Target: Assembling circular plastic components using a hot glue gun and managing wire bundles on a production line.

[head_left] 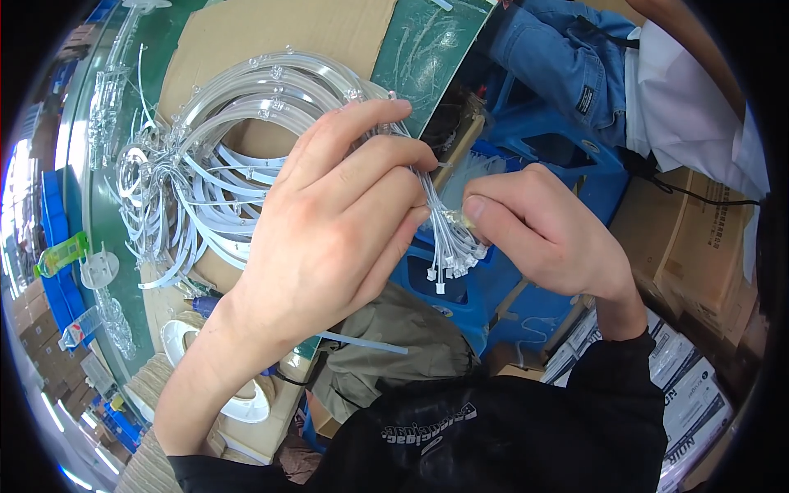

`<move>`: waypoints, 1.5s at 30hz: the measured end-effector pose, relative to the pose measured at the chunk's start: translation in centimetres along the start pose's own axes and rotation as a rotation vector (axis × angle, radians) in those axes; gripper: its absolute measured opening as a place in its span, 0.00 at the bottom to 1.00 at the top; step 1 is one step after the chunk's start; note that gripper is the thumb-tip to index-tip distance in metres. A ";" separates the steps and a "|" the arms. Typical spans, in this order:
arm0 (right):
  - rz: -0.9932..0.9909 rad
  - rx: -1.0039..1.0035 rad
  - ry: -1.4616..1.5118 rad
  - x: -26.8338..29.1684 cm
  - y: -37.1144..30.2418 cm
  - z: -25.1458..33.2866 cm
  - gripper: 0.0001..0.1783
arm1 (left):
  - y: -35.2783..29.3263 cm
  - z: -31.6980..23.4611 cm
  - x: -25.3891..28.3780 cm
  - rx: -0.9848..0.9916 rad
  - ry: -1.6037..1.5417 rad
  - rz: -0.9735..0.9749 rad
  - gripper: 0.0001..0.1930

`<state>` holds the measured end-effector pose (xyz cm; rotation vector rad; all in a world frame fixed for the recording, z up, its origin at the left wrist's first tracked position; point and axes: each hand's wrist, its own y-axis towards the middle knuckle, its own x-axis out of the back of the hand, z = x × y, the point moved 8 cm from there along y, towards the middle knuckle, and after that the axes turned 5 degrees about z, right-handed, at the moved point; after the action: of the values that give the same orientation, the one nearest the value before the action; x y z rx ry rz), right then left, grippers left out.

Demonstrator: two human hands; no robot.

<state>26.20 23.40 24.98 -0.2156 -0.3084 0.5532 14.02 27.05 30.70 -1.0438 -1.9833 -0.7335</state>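
Note:
My left hand lies across the right side of a coil of clear tubes, its fingers curled over a bundle of thin grey-white wires. The wires fan out past the fingertips and end in small white plug connectors, hanging beyond the table's edge. My right hand is closed beside them, thumb and bent forefinger pinching a wire end with a pale connector, mostly hidden by the fingers. White flat strips and another bunch of wire ends spread left of my left hand.
Cardboard lies under the coil on the green table. A tape roll sits near my left forearm. Right of the table are blue stools, cartons and a seated person in jeans. Bottles stand far left.

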 end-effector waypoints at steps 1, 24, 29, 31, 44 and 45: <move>-0.033 0.026 0.004 0.0 0.0 -0.1 0.16 | 0.0 0.0 0.0 0.000 -0.001 0.001 0.06; -0.217 0.043 0.180 -2.7 -1.0 -1.3 0.17 | 0.5 0.2 0.2 0.063 -0.085 0.054 0.02; -0.370 0.031 0.307 -2.9 -1.3 -2.1 0.14 | 0.6 0.1 0.0 0.071 -0.103 0.045 0.02; -0.396 0.036 0.337 -3.1 -1.3 -2.3 0.15 | 0.7 0.0 -0.1 0.065 -0.096 0.038 0.02; -0.376 0.001 0.905 -4.1 0.3 -3.5 0.18 | 1.0 0.8 0.7 -0.042 -0.125 -0.011 0.07; -0.373 0.006 0.899 -4.0 0.3 -3.4 0.18 | 1.0 0.8 0.9 -0.067 -0.131 -0.011 0.07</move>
<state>24.01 21.11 20.77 -0.3681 0.5212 0.0516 14.31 28.51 31.12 -1.1473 -2.0892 -0.7586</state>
